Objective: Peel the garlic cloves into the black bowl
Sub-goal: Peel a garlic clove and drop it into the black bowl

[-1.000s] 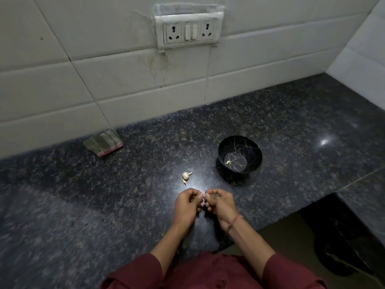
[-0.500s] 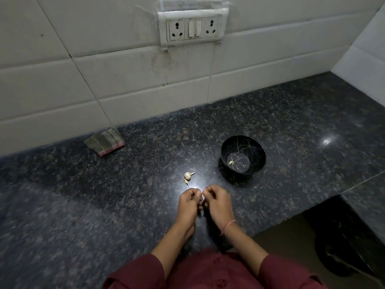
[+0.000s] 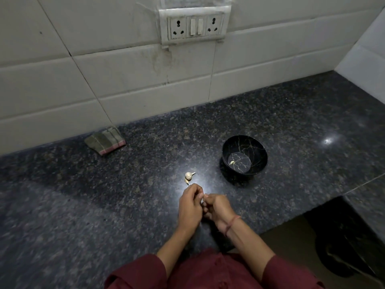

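Note:
My left hand (image 3: 190,205) and my right hand (image 3: 217,208) meet over the dark granite counter (image 3: 83,205), fingers curled, pinching a small pale garlic clove (image 3: 202,201) that is mostly hidden between them. Just beyond my left hand lies a small garlic bulb (image 3: 189,175) with a loose clove or skin piece (image 3: 186,181) beside it. The black bowl (image 3: 244,154) with gold crack lines stands to the right of them, holding one peeled clove (image 3: 231,162) on its bottom.
A folded striped cloth (image 3: 105,140) lies at the back left against the tiled wall. A socket panel (image 3: 194,26) is on the wall above. The counter's front edge drops off at the right, near my right forearm.
Both hands stay together on the clove, working it with small finger movements. The view has tilted slightly. The bowl and bulb have not moved.

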